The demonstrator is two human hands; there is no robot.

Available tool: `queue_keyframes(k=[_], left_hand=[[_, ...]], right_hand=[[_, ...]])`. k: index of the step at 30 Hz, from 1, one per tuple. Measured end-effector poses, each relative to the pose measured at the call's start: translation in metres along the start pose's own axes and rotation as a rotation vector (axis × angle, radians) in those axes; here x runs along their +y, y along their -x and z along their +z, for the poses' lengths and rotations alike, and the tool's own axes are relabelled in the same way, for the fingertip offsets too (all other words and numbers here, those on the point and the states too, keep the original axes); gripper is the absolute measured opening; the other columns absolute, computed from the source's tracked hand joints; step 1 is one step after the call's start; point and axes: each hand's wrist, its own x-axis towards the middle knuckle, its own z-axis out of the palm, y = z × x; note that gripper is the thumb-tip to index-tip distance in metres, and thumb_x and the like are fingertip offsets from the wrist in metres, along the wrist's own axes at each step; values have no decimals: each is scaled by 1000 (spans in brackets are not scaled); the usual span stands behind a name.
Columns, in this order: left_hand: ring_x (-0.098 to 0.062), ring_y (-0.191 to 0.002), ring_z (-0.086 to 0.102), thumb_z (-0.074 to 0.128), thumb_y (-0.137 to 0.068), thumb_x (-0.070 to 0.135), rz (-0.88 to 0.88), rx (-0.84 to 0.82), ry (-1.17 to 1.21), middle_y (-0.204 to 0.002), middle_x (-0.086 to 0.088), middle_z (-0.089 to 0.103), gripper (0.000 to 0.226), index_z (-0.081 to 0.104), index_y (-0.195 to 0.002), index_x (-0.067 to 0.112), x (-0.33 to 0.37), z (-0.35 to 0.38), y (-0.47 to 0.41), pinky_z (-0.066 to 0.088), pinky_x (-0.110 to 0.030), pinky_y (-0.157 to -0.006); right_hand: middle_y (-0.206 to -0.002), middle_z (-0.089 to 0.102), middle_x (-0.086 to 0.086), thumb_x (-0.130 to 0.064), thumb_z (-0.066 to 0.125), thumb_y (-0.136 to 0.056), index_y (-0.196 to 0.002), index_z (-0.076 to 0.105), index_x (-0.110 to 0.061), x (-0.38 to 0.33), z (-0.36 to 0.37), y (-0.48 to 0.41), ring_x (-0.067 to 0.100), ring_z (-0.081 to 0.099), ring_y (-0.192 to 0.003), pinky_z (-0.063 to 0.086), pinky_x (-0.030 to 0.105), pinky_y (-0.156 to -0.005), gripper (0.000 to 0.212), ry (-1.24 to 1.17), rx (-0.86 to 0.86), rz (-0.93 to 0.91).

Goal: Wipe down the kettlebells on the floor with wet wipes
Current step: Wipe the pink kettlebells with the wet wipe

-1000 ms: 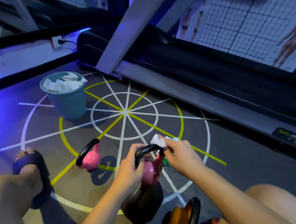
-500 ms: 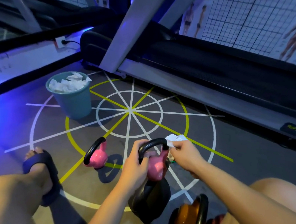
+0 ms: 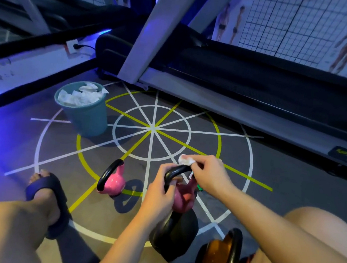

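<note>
Head view shows your left hand with the fingers curled round the left side of the black handle of a pink kettlebell, and your right hand pinching a crumpled wipe between thumb and fingertips, on the top of the same handle. This kettlebell is between your legs, above a black kettlebell; whether it rests on it or is lifted, I cannot tell. To wipe well, I think you should hold the handle firm with the left hand, so the bell does not turn, and wrap the wipe around the bar instead of only touching the top. Slide it along the whole arc, then shift your left grip to clean the place it covers. By count: two pink ones, the second pink kettlebell standing alone on the floor to your left; one black; one orange kettlebell near your right thigh. Something reddish behind it may be a fifth, too hidden to say. One wipe is in hand, and one bin holds many used wipes, too crumpled to count
</note>
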Motion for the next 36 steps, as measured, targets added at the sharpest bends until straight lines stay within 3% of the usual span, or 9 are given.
queue_keyframes(k=[7,12,15,19,25,28,31,34,36], left_hand=[[-11,-108,67,50,-102,12,-104,1,76,-110,15,71,37,49,-115,47,-10,-10,-9,49,-50,-103],[-29,-88,68,50,-99,18,-211,21,78,-97,3,70,30,40,-108,45,-23,-17,-12,56,-62,-85],[-22,-80,66,49,-98,7,-228,23,53,-96,-7,67,40,36,-108,44,-24,-18,-12,56,-54,-84],[-16,-97,67,49,-101,6,-300,-33,190,-116,-8,64,38,30,-120,33,-16,-16,-9,54,-29,-79],[-13,-85,60,48,-101,45,-536,-194,142,-104,-2,62,39,28,-130,27,-16,-9,-8,54,-32,-68],[-11,-101,63,64,-95,45,-484,-221,177,-112,5,65,52,33,-134,31,-25,-6,-9,54,-35,-89],[-6,-103,64,81,-78,56,-429,-330,106,-115,10,60,82,36,-140,26,-30,-6,-12,55,-26,-87],[-12,-107,64,85,-58,71,-409,-308,114,-115,3,65,100,38,-134,25,-27,-5,-9,53,-32,-95],[-10,-98,69,86,-59,72,-380,-240,181,-106,2,72,88,54,-124,21,-28,-5,-4,54,-27,-91]], right_hand=[[-73,70,8,-23,59,-85,-96,77,-20,0,-24,-8,10,48,-57,38,25,-54,21,70,-243,106],[-82,71,1,-56,80,-71,-89,73,-33,-2,-28,-4,14,62,-72,52,38,-66,30,123,-304,-36],[-73,64,-4,-53,83,-69,-80,69,-31,-8,-23,8,7,58,-66,47,29,-63,28,150,-469,-154],[-77,63,-1,-49,81,-71,-82,66,-25,-15,-12,21,11,59,-69,47,30,-62,30,226,-572,-237],[-76,66,-3,-51,85,-69,-81,69,-24,-11,-19,18,14,63,-74,51,36,-69,33,133,-559,-208],[-85,70,2,-50,88,-65,-84,73,-23,-10,-21,21,21,65,-86,52,41,-78,36,91,-630,-190],[-87,74,6,-36,87,-73,-88,76,-18,-7,-26,25,24,68,-90,51,34,-82,26,-20,-734,-173],[-85,76,3,-28,81,-82,-90,79,-19,-1,-28,22,11,65,-79,50,23,-77,12,-62,-753,-143],[-85,75,3,-30,79,-84,-89,80,-25,4,-32,14,7,62,-78,51,25,-77,7,-75,-688,-135]])
